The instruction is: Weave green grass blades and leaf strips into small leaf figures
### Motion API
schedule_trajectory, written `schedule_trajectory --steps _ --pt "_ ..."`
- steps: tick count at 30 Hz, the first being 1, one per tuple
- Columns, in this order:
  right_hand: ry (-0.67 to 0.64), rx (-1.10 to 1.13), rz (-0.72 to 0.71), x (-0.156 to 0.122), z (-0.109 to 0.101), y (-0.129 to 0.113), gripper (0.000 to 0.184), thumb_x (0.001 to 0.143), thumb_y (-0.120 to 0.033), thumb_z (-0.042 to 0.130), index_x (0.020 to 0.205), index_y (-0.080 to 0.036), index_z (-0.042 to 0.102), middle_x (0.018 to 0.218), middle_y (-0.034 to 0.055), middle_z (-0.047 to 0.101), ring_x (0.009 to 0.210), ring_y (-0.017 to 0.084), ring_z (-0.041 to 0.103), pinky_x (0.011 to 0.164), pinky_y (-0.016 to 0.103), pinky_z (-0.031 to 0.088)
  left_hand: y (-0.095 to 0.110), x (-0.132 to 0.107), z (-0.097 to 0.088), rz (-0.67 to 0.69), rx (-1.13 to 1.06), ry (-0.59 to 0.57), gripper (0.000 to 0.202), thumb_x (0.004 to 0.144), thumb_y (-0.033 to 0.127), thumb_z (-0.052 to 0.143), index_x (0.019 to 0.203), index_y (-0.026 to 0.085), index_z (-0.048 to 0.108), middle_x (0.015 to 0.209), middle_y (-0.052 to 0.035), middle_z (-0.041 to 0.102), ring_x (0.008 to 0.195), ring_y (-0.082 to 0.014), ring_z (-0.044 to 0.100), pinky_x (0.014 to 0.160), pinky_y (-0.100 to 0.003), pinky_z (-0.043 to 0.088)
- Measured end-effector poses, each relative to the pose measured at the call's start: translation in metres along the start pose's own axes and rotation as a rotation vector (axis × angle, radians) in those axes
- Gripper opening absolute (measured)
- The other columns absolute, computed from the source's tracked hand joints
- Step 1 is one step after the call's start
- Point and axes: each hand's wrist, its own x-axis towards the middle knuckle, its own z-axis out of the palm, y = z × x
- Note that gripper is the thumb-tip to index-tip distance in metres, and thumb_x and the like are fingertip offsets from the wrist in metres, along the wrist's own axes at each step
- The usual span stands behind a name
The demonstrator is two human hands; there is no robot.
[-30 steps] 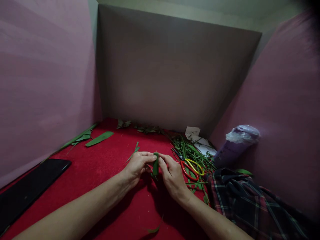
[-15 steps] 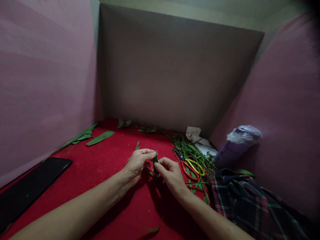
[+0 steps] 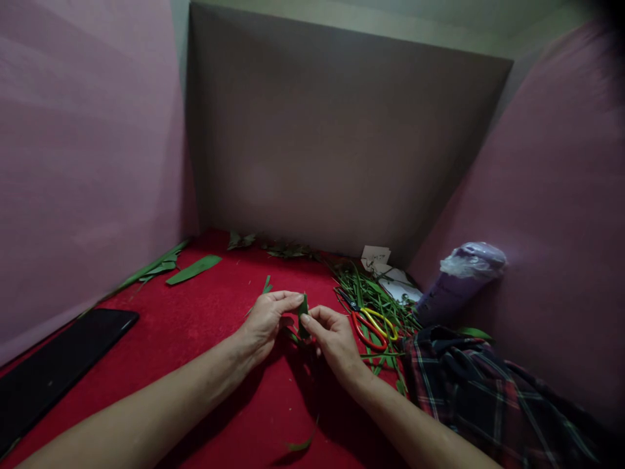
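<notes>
Between my two hands, low in the middle of the head view, is a narrow dark green leaf (image 3: 303, 318), held upright over the red cloth (image 3: 209, 332). My left hand (image 3: 267, 319) pinches it near its top with thumb and fingers. My right hand (image 3: 333, 335) grips its edge from the other side, thumb pressed against it. Part of the leaf is hidden behind the fingers. To the right of my right hand lie scissors (image 3: 374, 327) with one red and one yellow handle, on a heap of cut green leaf strips (image 3: 361, 280).
A dark flat slab (image 3: 68, 365) lies at the left. A broad leaf (image 3: 194, 270) rests further back. At the right are white papers (image 3: 398, 284), a purple plastic-topped container (image 3: 456, 283) and plaid cloth (image 3: 483, 391). Pink walls (image 3: 92, 163) stand at both sides.
The view has shifted very slightly. Both hands keep their pinch on the leaf, with hardly any movement.
</notes>
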Motion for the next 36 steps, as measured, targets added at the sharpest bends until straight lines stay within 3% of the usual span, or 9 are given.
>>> schedule_trajectory --steps 4,8,11,16,21,25,29,32,36 --pt "-0.037 -0.265 -0.087 0.006 -0.006 -0.002 0.027 0.08 -0.037 0.049 0.065 -0.015 0.055 0.056 -0.0006 0.054 0.051 0.011 0.047 0.049 0.021 0.035 0.008 0.007 -0.006 0.123 -0.017 0.118 0.016 0.058 0.023 0.07 0.065 0.013 0.06 0.057 0.0023 0.057 0.048 -0.0073 0.049 0.05 -0.021 0.038" --pt "0.039 -0.835 -0.223 0.022 -0.041 -0.018 0.023 0.085 -0.028 0.041 0.08 -0.015 0.059 0.076 0.0054 0.062 0.07 0.015 0.055 0.064 0.025 0.038 0.017 0.017 -0.017 0.231 -0.012 0.196 0.017 0.057 0.024 0.07 0.066 0.012 0.062 0.061 0.0001 0.06 0.053 -0.0082 0.052 0.051 -0.021 0.037" --pt "-0.033 -1.424 -0.064 0.028 -0.075 -0.028 0.02 0.084 -0.017 0.037 0.085 -0.014 0.057 0.088 0.0117 0.061 0.082 0.021 0.056 0.068 0.029 0.036 0.02 0.018 -0.019 0.215 -0.006 0.177 0.018 0.057 0.024 0.07 0.067 0.011 0.063 0.06 -0.0004 0.06 0.051 -0.0072 0.051 0.048 -0.019 0.035" --pt "-0.162 -1.501 0.086 0.022 -0.1 -0.02 0.014 0.072 -0.01 0.049 0.083 -0.009 0.057 0.083 0.0195 0.061 0.078 0.03 0.059 0.063 0.032 0.036 0.02 0.013 -0.015 0.147 0.031 0.09 0.021 0.058 0.025 0.071 0.068 0.01 0.061 0.054 0.0016 0.055 0.041 -0.0039 0.045 0.039 -0.016 0.029" --pt "-0.135 -1.388 0.125 0.027 -0.102 -0.01 0.027 0.067 -0.006 0.05 0.093 -0.01 0.051 0.082 0.0161 0.061 0.078 0.026 0.058 0.062 0.03 0.035 0.017 0.014 -0.017 0.055 0.081 -0.037 0.022 0.06 0.027 0.07 0.071 0.01 0.061 0.06 -0.0011 0.059 0.031 -0.0019 0.04 0.029 -0.015 0.016" --pt "-0.109 -1.2 0.133 0.035 -0.108 -0.01 0.03 0.067 -0.012 0.051 0.096 -0.014 0.046 0.073 0.0058 0.061 0.064 0.016 0.057 0.053 0.023 0.035 0.015 0.014 -0.018 0.021 0.082 -0.096 0.017 0.063 0.024 0.069 0.068 0.01 0.061 0.059 -0.0043 0.062 0.035 -0.0046 0.049 0.03 -0.014 0.024" --pt "-0.063 -0.57 0.22 0.038 -0.105 -0.017 0.036 0.068 -0.014 0.049 0.103 -0.014 0.042 0.06 -0.0011 0.056 0.045 0.011 0.051 0.043 0.021 0.034 0.013 0.014 -0.018 -0.032 0.091 -0.089 0.013 0.066 0.02 0.067 0.067 0.009 0.061 0.059 -0.0061 0.064 0.043 -0.0083 0.057 0.035 -0.013 0.035" --pt "0.002 -0.063 0.176 0.039 -0.1 -0.023 0.044 0.065 -0.021 0.061 0.105 -0.015 0.044 0.068 0.0012 0.058 0.054 0.013 0.055 0.047 0.022 0.04 0.011 0.015 -0.018 -0.034 0.096 -0.084 0.012 0.067 0.018 0.067 0.069 0.009 0.06 0.065 -0.0085 0.065 0.052 -0.0122 0.063 0.041 -0.015 0.041" --pt "0.077 0.199 0.0 0.041 -0.094 -0.027 0.052 0.061 -0.027 0.07 0.108 -0.02 0.048 0.078 -0.0006 0.056 0.06 0.01 0.054 0.055 0.022 0.043 0.01 0.016 -0.018 -0.008 0.114 -0.089 0.011 0.067 0.017 0.066 0.07 0.008 0.059 0.066 -0.0094 0.066 0.056 -0.0143 0.064 0.044 -0.016 0.045"
